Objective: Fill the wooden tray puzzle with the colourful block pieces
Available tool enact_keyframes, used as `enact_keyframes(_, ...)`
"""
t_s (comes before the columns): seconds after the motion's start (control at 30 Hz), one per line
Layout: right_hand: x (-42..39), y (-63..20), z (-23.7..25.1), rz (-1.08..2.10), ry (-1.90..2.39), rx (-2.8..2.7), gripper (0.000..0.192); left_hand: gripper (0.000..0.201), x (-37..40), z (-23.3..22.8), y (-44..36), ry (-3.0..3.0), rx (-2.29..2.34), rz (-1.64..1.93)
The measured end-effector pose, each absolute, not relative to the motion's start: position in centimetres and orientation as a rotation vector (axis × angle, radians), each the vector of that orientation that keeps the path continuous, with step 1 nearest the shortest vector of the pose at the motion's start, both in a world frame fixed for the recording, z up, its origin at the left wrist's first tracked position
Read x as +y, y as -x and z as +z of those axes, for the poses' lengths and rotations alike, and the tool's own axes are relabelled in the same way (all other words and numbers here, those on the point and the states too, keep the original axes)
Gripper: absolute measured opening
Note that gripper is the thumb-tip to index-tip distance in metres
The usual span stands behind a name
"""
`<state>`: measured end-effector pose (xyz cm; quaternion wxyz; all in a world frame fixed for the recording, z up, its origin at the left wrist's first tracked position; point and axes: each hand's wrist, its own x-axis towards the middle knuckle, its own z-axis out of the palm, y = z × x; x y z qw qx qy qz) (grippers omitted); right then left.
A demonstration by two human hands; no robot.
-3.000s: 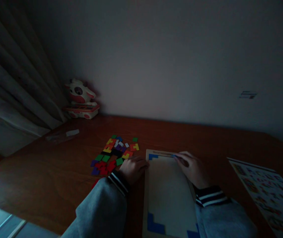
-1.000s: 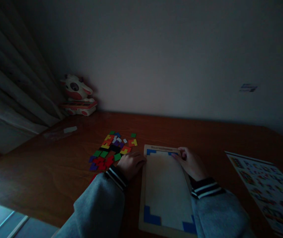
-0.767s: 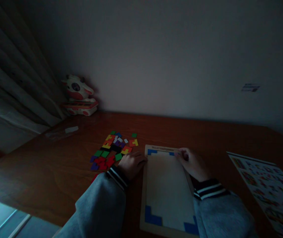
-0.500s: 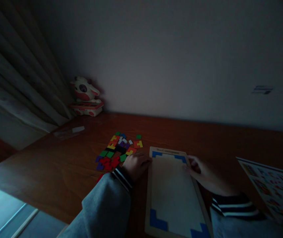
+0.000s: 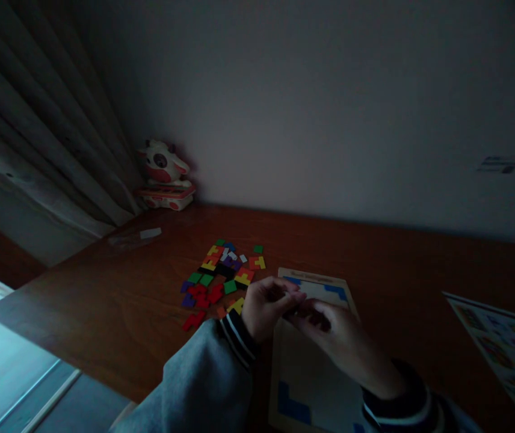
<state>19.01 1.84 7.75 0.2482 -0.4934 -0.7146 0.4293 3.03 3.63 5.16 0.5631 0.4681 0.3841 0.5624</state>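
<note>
Fingers (image 5: 291,296) of the left hand (image 5: 264,308) curl toward those of the right hand (image 5: 336,337), tips meeting above the puzzle board (image 5: 311,385); whether they pinch anything is too dark to tell. Blue pieces sit in the board's corners, loose coloured pieces (image 5: 221,273) lie left of it on the tabletop (image 5: 104,300), and a printed sheet (image 5: 505,349) lies to its right. Writing along the board's far edge is unreadable.
</note>
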Motion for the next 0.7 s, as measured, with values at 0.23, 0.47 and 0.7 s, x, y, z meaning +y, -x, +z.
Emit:
enact_keyframes(0.23,2.4,-19.7,7.2,1.158,1.324,-1.893,0.029,0.035,3.9,5.4,-2.3,-1.338,1.02,1.251)
enact_keyframes(0.47,2.7,-21.3,7.6,1.001,1.478,-1.926,0.032,0.023,5.2,8.0,4.9,-2.289,1.878,0.623)
enact_keyframes(0.7,1.9,-20.0,6.9,0.91,1.456,-1.991,0.031,0.031,6.4,7.0,11.0,-2.225,2.003,0.259)
